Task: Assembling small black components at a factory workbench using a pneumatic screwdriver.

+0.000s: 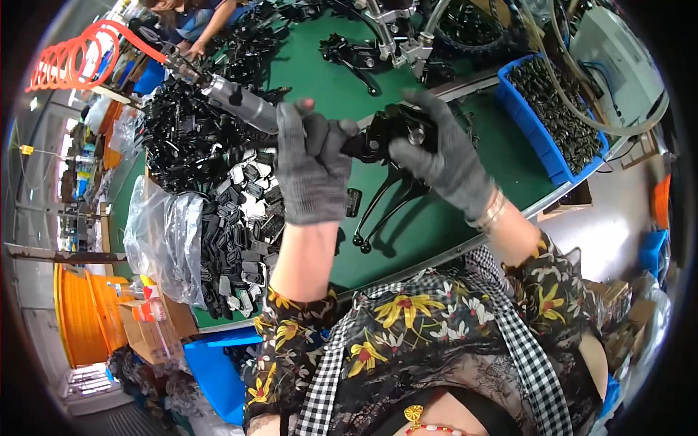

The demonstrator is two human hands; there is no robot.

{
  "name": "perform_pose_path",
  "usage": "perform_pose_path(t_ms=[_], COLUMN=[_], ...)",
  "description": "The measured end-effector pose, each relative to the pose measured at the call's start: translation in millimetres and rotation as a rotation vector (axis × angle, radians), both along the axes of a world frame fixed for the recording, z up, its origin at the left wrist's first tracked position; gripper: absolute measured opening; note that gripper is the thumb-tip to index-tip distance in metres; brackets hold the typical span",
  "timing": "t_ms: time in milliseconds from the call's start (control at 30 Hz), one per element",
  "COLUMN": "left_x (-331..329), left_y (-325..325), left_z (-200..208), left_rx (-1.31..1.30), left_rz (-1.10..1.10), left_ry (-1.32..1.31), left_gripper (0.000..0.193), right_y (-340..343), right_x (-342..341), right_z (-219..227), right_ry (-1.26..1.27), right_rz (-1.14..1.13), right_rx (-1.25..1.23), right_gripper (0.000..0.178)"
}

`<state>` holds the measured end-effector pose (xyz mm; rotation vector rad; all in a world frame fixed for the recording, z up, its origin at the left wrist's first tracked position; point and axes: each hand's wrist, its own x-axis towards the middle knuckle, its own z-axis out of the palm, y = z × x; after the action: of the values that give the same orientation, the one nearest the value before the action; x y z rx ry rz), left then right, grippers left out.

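My left hand (pixel 314 163), in a grey knit glove, is closed around the front end of a silver air screwdriver (pixel 251 107). The driver slants toward the part in my other hand; its tip is hidden behind my fingers. My gloved right hand (pixel 452 160) grips a black brake lever assembly (pixel 385 131) by its body, thumb in front and fingers over the top. Two long curved levers with ball ends hang below it. A small black rectangular piece (pixel 353 203) lies on the green bench (pixel 465 218) beside my left wrist.
A red coiled hose (pixel 80 58) runs to the driver. Left are piles of black parts (pixel 185 134), small caps (pixel 243 247) and a plastic bag (pixel 163 240). A metal fixture (pixel 407 47) and another lever (pixel 356 62) stand beyond. Right is a blue bin (pixel 527 123); a person works top left.
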<state>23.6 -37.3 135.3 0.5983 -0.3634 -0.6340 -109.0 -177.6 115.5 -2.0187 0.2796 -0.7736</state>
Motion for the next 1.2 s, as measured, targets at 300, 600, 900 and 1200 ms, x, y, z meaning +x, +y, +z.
perform_pose_path(t_ms=[300, 600, 900, 1200], left_x=[13.9, -20.5, 4.4, -19.3], left_y=[92.4, 112.7, 87.0, 74.1], left_z=[-30.7, -56.1, -124.8, -100.2], left_rx=[0.165, 0.831, 1.531, 1.582], left_rz=[-0.016, -0.074, 0.079, 0.225], left_ry=[-0.477, -0.585, -1.233, -1.451], left_gripper=[0.074, 0.083, 0.051, 0.038], right_y=[-61.5, -56.9, -67.9, -60.3], right_x=[90.2, 106.6, 123.9, 119.7], right_z=[-15.1, -39.2, -66.4, -62.8], right_ry=[0.054, 0.312, 0.189, 0.336], right_rz=[0.65, 0.67, 0.509, 0.426], right_rx=[0.048, 0.287, 0.083, 0.224], right_gripper=[0.048, 0.044, 0.039, 0.036])
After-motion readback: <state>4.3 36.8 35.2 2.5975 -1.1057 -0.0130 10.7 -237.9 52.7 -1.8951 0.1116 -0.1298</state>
